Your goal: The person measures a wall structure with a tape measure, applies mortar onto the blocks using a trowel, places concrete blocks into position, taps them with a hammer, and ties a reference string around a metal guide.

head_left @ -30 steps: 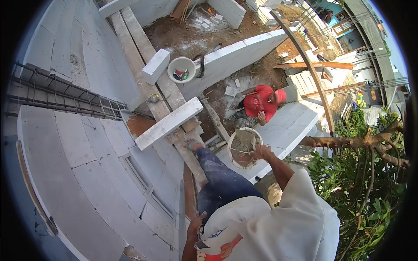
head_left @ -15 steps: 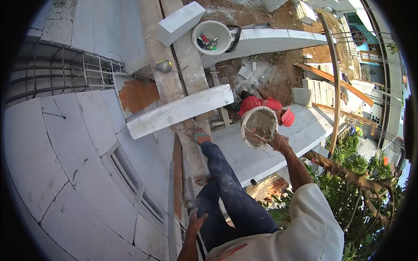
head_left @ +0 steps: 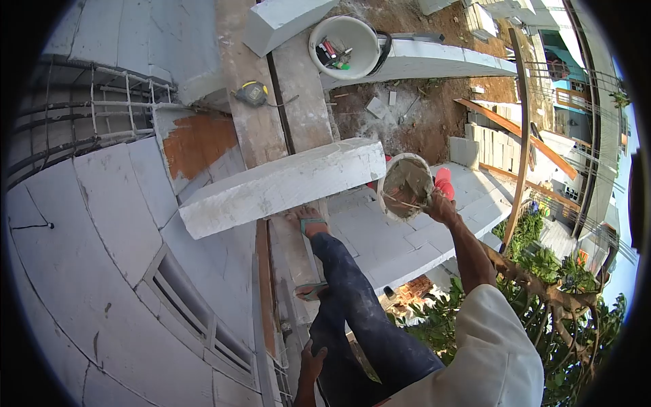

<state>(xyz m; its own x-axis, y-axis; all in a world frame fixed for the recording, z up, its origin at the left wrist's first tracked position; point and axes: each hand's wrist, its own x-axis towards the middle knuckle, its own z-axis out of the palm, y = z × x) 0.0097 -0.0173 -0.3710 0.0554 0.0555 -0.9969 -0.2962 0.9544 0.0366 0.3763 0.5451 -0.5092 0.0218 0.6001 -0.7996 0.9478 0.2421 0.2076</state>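
Observation:
My right hand (head_left: 442,206) is closed on the rim of a mortar bucket (head_left: 405,186), held out to the right at arm's length. Grey wet mortar lies in the bucket, with a thin stick-like handle across it. Low at the left, my left hand (head_left: 313,361) rests against my thigh, thumb apart from the fingers and nothing visible in it. Ahead of my feet, a long white block (head_left: 285,183) lies across the planks. A tape measure (head_left: 252,93) sits on the planks beyond it.
A white bucket of small tools (head_left: 344,47) and another white block (head_left: 288,24) stand farther along the planks (head_left: 305,102). Rebar (head_left: 102,105) juts out at the left. Below the mortar bucket, a co-worker's red cap (head_left: 444,183) shows. A wooden post (head_left: 522,136) rises at the right.
My view has shifted, so the long block and tape measure look larger. The mortar bucket stays in my right hand. The co-worker's red shirt is now mostly hidden behind the block and bucket.

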